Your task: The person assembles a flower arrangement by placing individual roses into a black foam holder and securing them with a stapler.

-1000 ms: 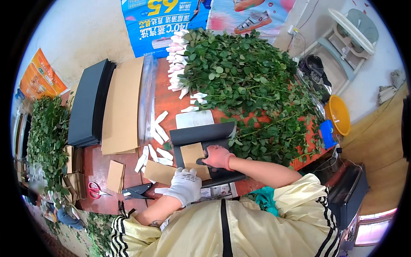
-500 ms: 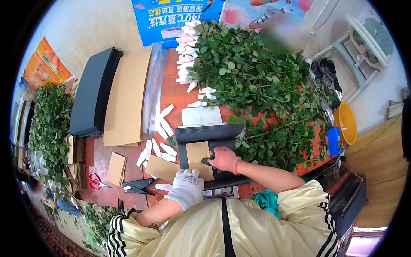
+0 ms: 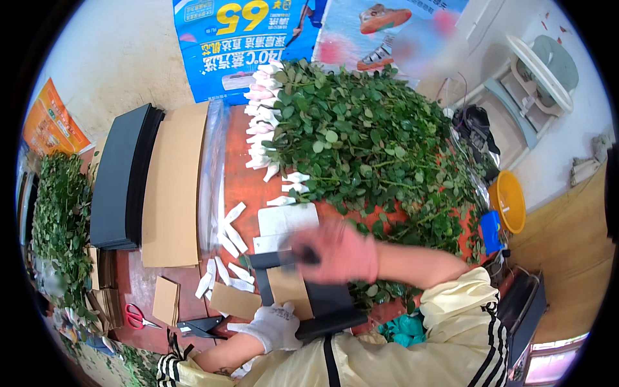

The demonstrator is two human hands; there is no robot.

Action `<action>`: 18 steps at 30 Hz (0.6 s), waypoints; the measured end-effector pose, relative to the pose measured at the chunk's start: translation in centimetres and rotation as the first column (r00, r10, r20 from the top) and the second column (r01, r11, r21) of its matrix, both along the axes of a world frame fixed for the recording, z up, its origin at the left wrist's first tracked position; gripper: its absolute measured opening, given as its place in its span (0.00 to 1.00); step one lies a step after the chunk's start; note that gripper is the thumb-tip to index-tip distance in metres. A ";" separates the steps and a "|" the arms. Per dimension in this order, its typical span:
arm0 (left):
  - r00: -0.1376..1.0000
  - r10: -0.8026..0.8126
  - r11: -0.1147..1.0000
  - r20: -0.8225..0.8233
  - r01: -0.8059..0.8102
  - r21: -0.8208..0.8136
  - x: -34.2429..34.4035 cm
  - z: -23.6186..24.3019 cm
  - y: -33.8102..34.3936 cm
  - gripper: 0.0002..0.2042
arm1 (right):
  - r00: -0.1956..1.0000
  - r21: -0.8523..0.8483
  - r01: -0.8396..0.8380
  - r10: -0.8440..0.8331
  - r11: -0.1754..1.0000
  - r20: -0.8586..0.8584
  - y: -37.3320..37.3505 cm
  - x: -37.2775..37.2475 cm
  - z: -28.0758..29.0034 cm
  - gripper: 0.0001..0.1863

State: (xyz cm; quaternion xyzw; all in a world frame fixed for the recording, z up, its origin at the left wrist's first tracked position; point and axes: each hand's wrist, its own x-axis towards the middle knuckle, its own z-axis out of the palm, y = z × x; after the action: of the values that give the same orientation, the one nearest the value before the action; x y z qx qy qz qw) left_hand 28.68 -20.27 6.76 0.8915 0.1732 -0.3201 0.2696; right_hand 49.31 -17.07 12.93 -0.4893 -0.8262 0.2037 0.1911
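Across a reddish-brown surface [image 3: 137, 274], from the left, stand a tall stack of black rectangular sheets [image 3: 122, 177], red-handled metal scissors [image 3: 134, 316] and long tan cardboard sheets [image 3: 174, 187]. The left hand [image 3: 277, 326], white-gloved with bent fingers, rests at the lower end of a tan cardboard strip [image 3: 290, 290] lying on a flexible black sheet [image 3: 329, 300]; whether it grips is unclear. The pink-gloved right hand [image 3: 342, 255] blurs above that sheet, its grip impossible to tell. Beyond lie green leafy stems [image 3: 367, 135] with white-wrapped heads, then a yellow round basin [image 3: 516, 193].
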 end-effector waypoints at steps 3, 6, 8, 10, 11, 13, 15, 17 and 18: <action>0.999 0.047 0.998 0.009 -0.047 -0.041 -0.5 -0.3 0.5 0.24 | 0.965 0.237 0.260 -0.246 0.936 -0.090 11.9 4.2 0.7 0.15; 0.999 0.027 0.999 0.018 -0.027 -0.016 -0.1 0.1 0.8 0.24 | 0.791 0.350 0.382 -0.498 0.856 0.355 22.6 11.0 -2.1 0.24; 0.998 0.066 0.997 0.022 -0.066 -0.039 -0.5 -0.3 0.7 0.24 | 0.680 0.394 0.376 -0.538 0.839 0.498 27.6 12.2 -3.9 0.28; 0.987 0.158 0.987 0.019 -0.158 -0.011 -1.0 0.9 0.0 0.25 | 0.642 0.421 0.361 -0.549 0.832 0.534 31.7 11.1 -5.1 0.28; 0.987 0.157 0.988 0.026 -0.157 -0.003 -0.8 1.2 0.0 0.25 | 0.603 0.546 0.346 -0.626 0.763 0.494 33.4 12.6 -5.9 0.28; 0.981 0.141 0.986 0.134 -0.151 0.068 -0.9 0.7 -0.3 0.10 | 0.580 0.515 0.383 -0.634 0.767 0.512 36.5 13.9 -5.9 0.30; 0.960 0.157 0.962 0.232 -0.201 0.184 -1.7 -2.5 -2.0 0.09 | 0.549 0.283 0.454 -0.515 0.845 0.658 38.2 12.9 -4.8 0.31; 0.940 0.274 0.940 0.203 -0.307 0.150 -1.5 -3.2 -2.2 0.10 | 0.530 0.274 0.489 -0.531 0.828 0.661 38.5 12.3 -5.5 0.30; 0.956 0.248 0.952 0.154 -0.270 0.146 -1.5 -3.6 -2.2 0.10 | 0.501 0.264 0.533 -0.551 0.804 0.668 38.5 12.0 -5.7 0.30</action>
State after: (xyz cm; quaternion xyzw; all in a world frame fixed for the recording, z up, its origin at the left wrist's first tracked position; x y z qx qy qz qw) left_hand 27.16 -22.47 3.19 0.8998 0.2965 -0.2056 0.2453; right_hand 61.35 21.46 7.20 -0.7594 -0.6394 -0.0837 -0.0869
